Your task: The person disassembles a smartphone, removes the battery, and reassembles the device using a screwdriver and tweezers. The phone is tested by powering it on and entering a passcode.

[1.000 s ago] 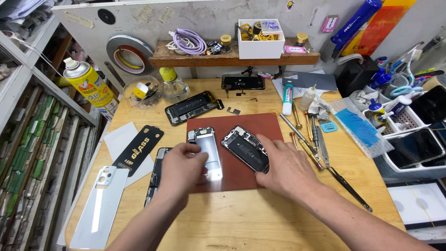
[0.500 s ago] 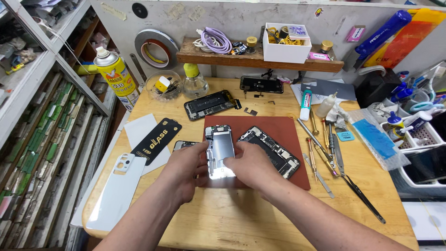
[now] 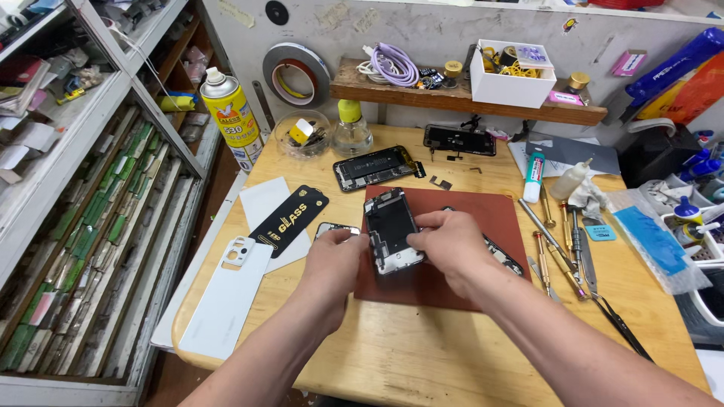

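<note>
We hold an opened phone body (image 3: 392,230) just above the centre of the frame, over the dark red work mat (image 3: 452,279) on the wooden tabletop (image 3: 422,362). Our left hand (image 3: 335,267) has its fingers closed on the lower left edge of the phone body, and our right hand (image 3: 445,241) pinches the right edge, thumb on the face and the other fingers wrapped behind. We judge the piece light and stiff, a thin metal frame with a dark inner face, but fragile where small parts and ribbon cables sit along the top; the pale rim looks smooth and a little slippery, so the safest hold is on the long side edges, clear of the inner face. A second opened phone (image 3: 375,167) lies flat above the mat, well apart from our hands, and a white back cover (image 3: 226,298) and a black flat packet (image 3: 289,221) lie in the left part of the frame. Screwdrivers and tweezers (image 3: 562,252) lie in a row just right of the mat. Our right hand hides the lower right corner of the phone body and most of another dark piece (image 3: 507,258) lying on the mat beneath it; we cannot tell what that piece is. A small part (image 3: 337,227) peeks out above our left hand, half covered.
</note>
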